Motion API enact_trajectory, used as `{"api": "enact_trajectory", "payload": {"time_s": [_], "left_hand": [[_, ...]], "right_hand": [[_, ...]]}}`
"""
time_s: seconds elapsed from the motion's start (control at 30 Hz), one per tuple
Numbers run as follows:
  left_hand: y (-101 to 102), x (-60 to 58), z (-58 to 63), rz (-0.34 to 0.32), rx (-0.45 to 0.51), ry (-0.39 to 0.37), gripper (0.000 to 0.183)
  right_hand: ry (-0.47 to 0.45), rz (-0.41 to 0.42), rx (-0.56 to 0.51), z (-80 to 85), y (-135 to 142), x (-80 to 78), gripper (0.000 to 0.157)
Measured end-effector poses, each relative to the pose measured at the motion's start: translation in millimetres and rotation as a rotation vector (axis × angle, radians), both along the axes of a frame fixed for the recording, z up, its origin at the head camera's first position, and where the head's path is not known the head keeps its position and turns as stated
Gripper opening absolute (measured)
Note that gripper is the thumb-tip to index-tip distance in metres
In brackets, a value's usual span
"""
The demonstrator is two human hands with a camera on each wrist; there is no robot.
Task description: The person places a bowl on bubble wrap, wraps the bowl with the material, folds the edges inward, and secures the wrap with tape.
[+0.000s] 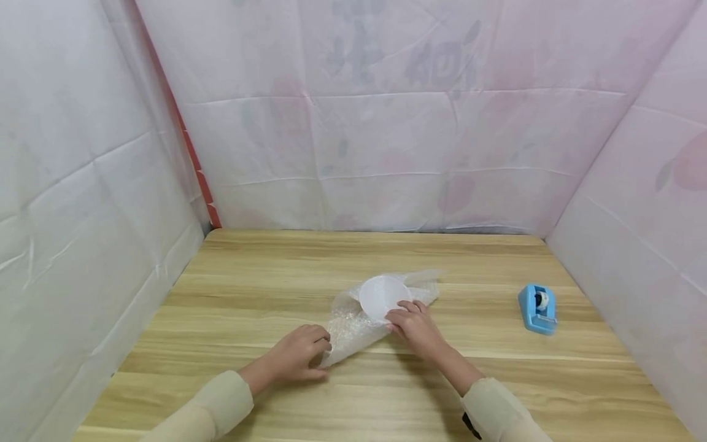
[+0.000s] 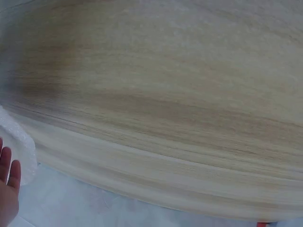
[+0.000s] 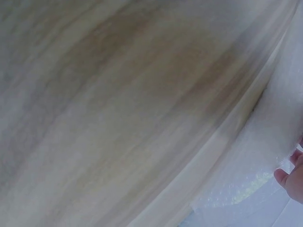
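Note:
In the head view a sheet of bubble wrap (image 1: 353,334) lies on the wooden table, slanting from lower left to upper right. A white round object (image 1: 381,296), like a dish or bowl, is partly enclosed by it. My right hand (image 1: 417,328) grips the object's near right rim, fingers over the white face and thumb low by the wrap. My left hand (image 1: 298,353) is at the wrap's left corner, its fingers loosely bent and thumb apart. In the left wrist view those fingers (image 2: 14,175) overlap the wrap. The right wrist view shows the right thumb (image 3: 281,177) against the wrap.
A blue tape dispenser (image 1: 537,309) with a roll of tape stands on the table's right side. White patterned sheets (image 1: 381,135) hang behind the table and along both sides. A red strip (image 1: 201,178) runs down the back left corner.

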State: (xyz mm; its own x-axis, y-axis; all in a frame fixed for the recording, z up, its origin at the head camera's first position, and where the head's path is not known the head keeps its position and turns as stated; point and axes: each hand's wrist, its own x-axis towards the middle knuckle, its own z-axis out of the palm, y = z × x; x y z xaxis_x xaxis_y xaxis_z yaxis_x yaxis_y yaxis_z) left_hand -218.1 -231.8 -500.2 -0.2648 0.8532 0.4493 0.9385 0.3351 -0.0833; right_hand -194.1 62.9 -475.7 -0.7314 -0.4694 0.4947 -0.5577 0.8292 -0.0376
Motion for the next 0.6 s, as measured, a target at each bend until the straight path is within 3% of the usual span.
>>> {"api": "enact_trajectory", "payload": {"time_s": [0.1,0.23,0.4,0.6], "left_hand": [[-1,1.2,-1.5,-0.008,-0.059,-0.010,0.031],[1,1.8,-3.7,-0.020,-0.060,-0.005,0.019],[3,-1.2,-3.9,-0.032,0.006,0.019,0.010],[4,-8.3,2.9,-0.091,0.112,0.094,0.008]], "right_hand": [[-0.009,-0.001,-0.004,0.4,-1,0.3,0.015],[-0.016,-0.007,-0.008,0.4,-1,0.7,0.015],[-0.002,-0.008,-0.008,0.7,-1,1.8,0.014],[-0.018,-0.011,-0.005,1.3,-1,1.9,0.014]]}}
